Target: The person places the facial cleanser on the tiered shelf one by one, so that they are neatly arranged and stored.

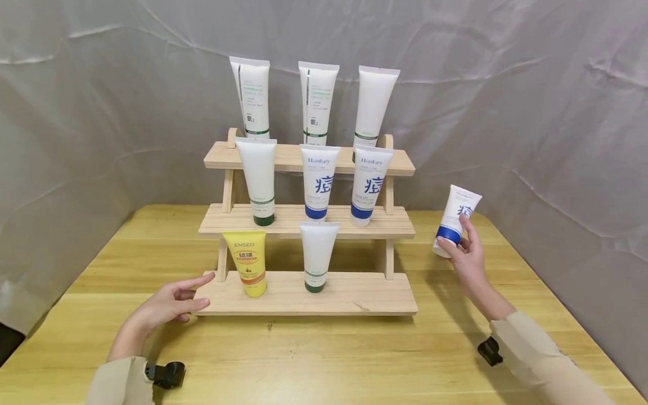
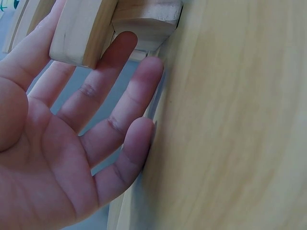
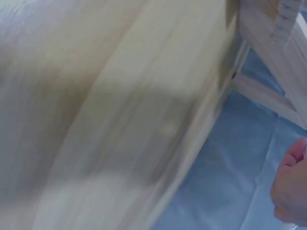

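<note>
My right hand [image 1: 471,261] pinches a white squeeze tube with a blue band [image 1: 454,216] between thumb and fingers. It is raised and tilted to the right of a three-tier wooden stand [image 1: 349,306]. Only part of that hand [image 3: 291,189] shows at the edge of the right wrist view. At the left end of the bottom tier is my left hand [image 1: 167,301], its fingers extended and curled round nothing. In the left wrist view the same hand [image 2: 72,148] lies against the wooden end; whether it presses there I cannot tell.
Three white tubes [image 1: 316,101] stand on the top tier. A white-and-green tube [image 1: 259,180] and two blue-banded tubes [image 1: 318,180] fill the middle one. The bottom tier carries a yellow tube [image 1: 247,261] and a white-and-green tube [image 1: 317,253]. Grey cloth [image 1: 167,107] hangs behind the table [image 1: 304,360].
</note>
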{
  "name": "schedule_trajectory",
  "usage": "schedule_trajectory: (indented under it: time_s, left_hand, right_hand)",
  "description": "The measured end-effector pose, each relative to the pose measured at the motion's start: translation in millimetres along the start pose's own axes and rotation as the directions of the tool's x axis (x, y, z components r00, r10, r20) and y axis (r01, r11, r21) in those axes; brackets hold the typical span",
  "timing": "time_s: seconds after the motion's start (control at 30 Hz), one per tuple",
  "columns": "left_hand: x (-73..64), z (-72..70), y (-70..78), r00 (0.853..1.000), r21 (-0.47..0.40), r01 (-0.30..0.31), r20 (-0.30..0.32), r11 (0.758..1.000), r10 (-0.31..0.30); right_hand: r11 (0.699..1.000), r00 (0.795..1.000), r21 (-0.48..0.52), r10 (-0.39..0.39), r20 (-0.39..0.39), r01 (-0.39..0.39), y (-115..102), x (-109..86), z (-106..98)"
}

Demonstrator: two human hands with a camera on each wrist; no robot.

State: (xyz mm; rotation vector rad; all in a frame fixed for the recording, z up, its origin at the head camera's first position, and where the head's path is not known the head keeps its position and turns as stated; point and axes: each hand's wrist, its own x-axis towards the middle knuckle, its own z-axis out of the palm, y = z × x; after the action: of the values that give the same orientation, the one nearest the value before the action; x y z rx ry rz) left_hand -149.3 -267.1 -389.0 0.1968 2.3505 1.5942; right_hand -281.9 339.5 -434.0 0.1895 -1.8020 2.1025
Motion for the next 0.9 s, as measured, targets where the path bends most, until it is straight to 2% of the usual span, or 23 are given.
schedule_trajectory:
  time_s: [0.13,0.2,0.27,0.43,0.5,0.63,0.7,0.73,0.77,0.8,0.9]
  left_hand:
    - [0.1,0.5,-0.1,1.0,0.004,-0.007,-0.005,1.0,0.007]
    - [-0.1,0.2,-0.2,1.0,0.001,-0.02,0.006,1.0,0.02]
    - [-0.4,0.1,-0.4,1.0,-0.009,-0.025,0.014,1.0,0.025]
    - [-0.5,0.0,-1.6,1.0,-0.028,-0.024,0.016,0.999,0.025]
    - [-0.1,-0.2,-2.4,0.999,-0.032,-0.033,0.02,0.999,0.033]
    - [0.9,-0.7,-4.9,0.999,-0.035,-0.046,0.024,0.998,0.047]
    - [1.1,-0.8,-5.3,0.998,-0.035,-0.048,0.024,0.998,0.049]
    - [1.0,-0.8,-5.3,0.999,-0.033,-0.046,0.023,0.998,0.047]
    - [0.8,-0.8,-5.2,0.999,-0.03,-0.044,0.021,0.999,0.044]
    - [0.5,-0.8,-4.8,0.999,-0.027,-0.042,0.021,0.999,0.042]
    - [-0.5,-0.1,-2.3,0.999,-0.026,-0.03,0.019,0.999,0.031]
  right_hand:
    - [0.994,0.997,0.107,-0.025,0.074,0.017,-33.8,-16.3,22.0]
    - [0.991,0.995,0.129,-0.03,0.098,0.017,-53.2,-26.6,36.0]
    - [0.988,0.992,0.145,-0.061,0.108,0.045,-55.3,-28.2,38.8]
    - [0.982,0.983,0.137,-0.148,0.111,0.132,-36.6,-20.3,29.5]
    - [0.982,0.98,0.128,-0.157,0.124,0.141,-46.5,-27.8,38.6]
    - [0.981,0.976,0.098,-0.18,0.124,0.168,-81.2,-52.8,70.5]
    - [0.987,0.982,0.05,-0.155,0.104,0.15,-99.6,-64.3,85.9]
    - [0.987,0.984,0.061,-0.151,0.095,0.146,-104.5,-67.7,90.5]
    - [0.989,0.987,0.063,-0.139,0.083,0.134,-106.8,-69.6,93.0]
    - [0.986,0.984,0.076,-0.154,0.089,0.148,-94.6,-63.5,84.5]
    - [0.988,0.986,0.065,-0.143,0.091,0.137,-95.4,-66.6,86.4]
